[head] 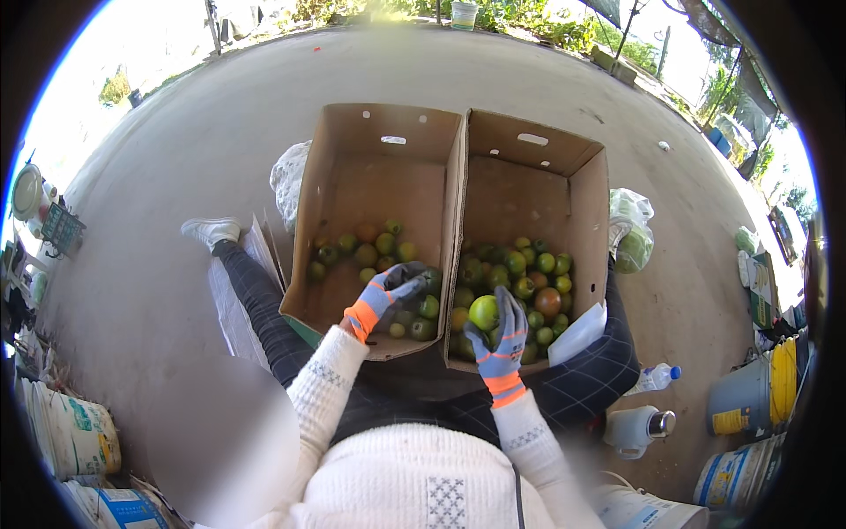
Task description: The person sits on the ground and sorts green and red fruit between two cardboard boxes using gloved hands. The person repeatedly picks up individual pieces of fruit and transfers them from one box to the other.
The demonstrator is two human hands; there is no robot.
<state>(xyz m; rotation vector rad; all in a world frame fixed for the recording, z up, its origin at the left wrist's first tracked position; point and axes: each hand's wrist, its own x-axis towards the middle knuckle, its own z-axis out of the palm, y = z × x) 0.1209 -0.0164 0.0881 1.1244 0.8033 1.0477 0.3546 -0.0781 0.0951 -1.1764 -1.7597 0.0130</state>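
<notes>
Two cardboard boxes stand side by side between my legs. Several green tomatoes [365, 255], a few turning orange, lie in the near half of the left box [390, 178]. More tomatoes [515, 262], mostly green with a reddish one [548, 301], fill the near part of the right box [519, 182]. My right hand [505, 337], in a grey glove with an orange cuff, holds a bright green tomato [484, 313] over the right box. My left hand [386, 294], gloved alike, reaches into the left box by a dark green tomato [432, 280]; whether its fingers grip it is unclear.
A white sheet [579, 334] rests at the right box's near corner. Outside that box is a plastic bag with something green [634, 231]. To my right are a bottle [654, 378], a steel-capped jug [638, 426] and several buckets [740, 397]; more buckets [69, 430] stand at left.
</notes>
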